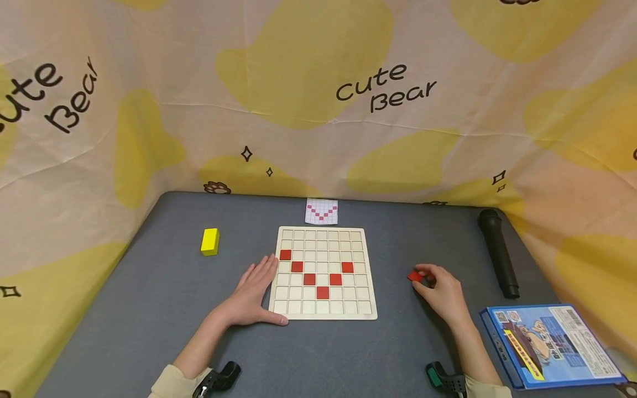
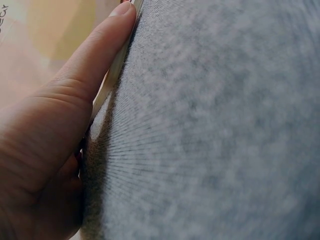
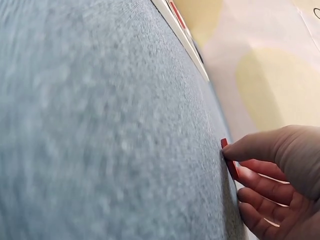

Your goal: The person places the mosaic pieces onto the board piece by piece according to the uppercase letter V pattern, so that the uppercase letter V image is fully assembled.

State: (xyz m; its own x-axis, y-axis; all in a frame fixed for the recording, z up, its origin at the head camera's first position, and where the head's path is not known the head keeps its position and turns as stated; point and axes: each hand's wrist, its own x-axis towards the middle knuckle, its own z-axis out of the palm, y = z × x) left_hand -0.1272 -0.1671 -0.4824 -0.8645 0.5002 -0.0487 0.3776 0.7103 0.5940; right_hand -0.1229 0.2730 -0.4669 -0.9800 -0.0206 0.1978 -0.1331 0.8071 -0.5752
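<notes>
A cream grid board (image 1: pixel 346 307) lies on the dark table, and several red square tiles sit in its cells in a V whose left arm reaches higher. My left hand (image 1: pixel 252 297) rests along the board's left edge, fingers straight and thumb at the lower left corner. In the left wrist view the thumb (image 2: pixel 75 85) lies against the board's edge. To the right of the board, my right hand (image 1: pixel 443 290) pinches one red square tile (image 3: pixel 230 162) between thumb and fingers, close to the table surface.
Behind the board lies a small card (image 1: pixel 322 212) with a pink V pattern on a grid. A yellow block (image 1: pixel 210 242) stands at left. At right are a black microphone (image 1: pixel 499 254) and a blue box (image 1: pixel 552 348). A patterned cloth (image 1: pixel 308 66) hangs behind the table.
</notes>
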